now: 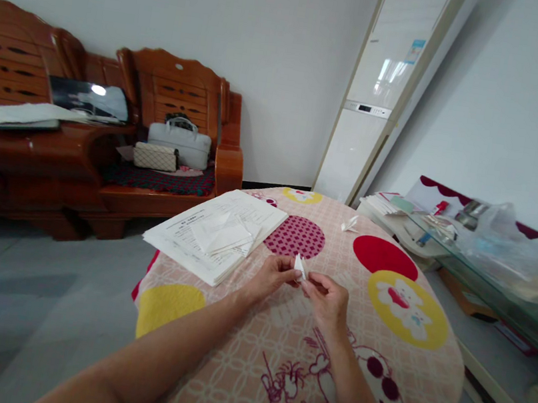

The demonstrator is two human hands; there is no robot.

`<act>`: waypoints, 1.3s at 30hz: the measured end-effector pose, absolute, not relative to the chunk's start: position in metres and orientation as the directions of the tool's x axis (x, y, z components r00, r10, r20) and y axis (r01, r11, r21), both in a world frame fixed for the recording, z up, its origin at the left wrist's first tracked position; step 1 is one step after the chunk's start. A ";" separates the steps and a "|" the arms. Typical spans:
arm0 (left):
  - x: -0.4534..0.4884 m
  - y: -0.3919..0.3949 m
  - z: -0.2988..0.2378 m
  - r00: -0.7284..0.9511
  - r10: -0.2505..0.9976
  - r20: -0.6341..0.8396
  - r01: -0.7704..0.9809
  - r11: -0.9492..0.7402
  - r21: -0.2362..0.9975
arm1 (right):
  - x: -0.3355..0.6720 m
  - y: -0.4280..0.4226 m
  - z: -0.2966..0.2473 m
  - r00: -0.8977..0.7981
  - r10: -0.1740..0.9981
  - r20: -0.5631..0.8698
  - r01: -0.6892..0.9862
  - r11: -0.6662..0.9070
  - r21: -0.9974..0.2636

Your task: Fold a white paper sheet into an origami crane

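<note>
A small piece of folded white paper, pointed at the top, is held between my two hands above the round table. My left hand pinches its left side with thumb and fingers. On the other side, my right hand grips the lower right edge, fingers closed. The exact folds are too small to make out. A folded paper crane rests farther back on the tablecloth. To the left lies a stack of printed sheets, with loose white paper squares on top.
A glass-topped stand with plastic bags and papers adjoins the table's right side. Behind the table rises a tall white air conditioner. Wooden chairs stand at the left, one bearing a grey handbag and a quilted purse.
</note>
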State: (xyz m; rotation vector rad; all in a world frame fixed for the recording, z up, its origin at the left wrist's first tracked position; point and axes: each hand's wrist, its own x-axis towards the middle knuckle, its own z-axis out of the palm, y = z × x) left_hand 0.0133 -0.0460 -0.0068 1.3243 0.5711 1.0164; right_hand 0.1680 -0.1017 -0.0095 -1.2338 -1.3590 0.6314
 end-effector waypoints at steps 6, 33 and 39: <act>0.009 -0.046 -0.005 0.578 0.807 0.117 -0.293 0.071 0.954 | 0.166 -0.104 -0.001 0.203 0.952 0.228 0.106 0.210 -0.972; -0.002 -0.048 0.004 0.771 0.636 0.042 -0.178 0.152 0.972 | 0.161 -0.115 0.010 0.061 0.992 0.107 -0.064 0.111 -0.992; -0.001 -0.048 0.000 0.756 0.654 0.020 -0.174 0.171 0.970 | 0.163 -0.114 0.005 0.045 0.992 0.122 0.018 0.121 -0.992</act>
